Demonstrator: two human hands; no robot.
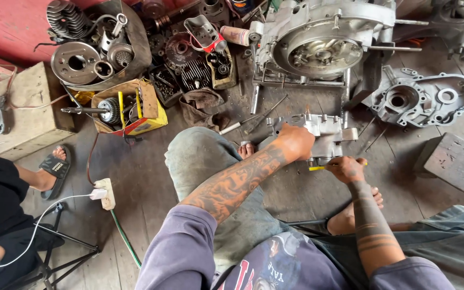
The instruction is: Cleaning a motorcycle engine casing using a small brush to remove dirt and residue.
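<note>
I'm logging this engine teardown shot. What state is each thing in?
Small engine casing: on the floor, steadied under the left hand.
Yellow-handled tool: gripped in the right hand, tip at the casing's near edge.
Large crankcase: open, inner parts exposed.
Side cover: removed, lying flat on the planks.
Cardboard box: open, holding parts.
Power strip: white plug inserted.

- Two engine case halves on the floor: one large (318,45), one cover (422,99).
- One small casting (326,137) under two hands (295,142) (346,169).
- Two finned cylinders (66,19) (195,74).
- One power strip (104,193).
</note>
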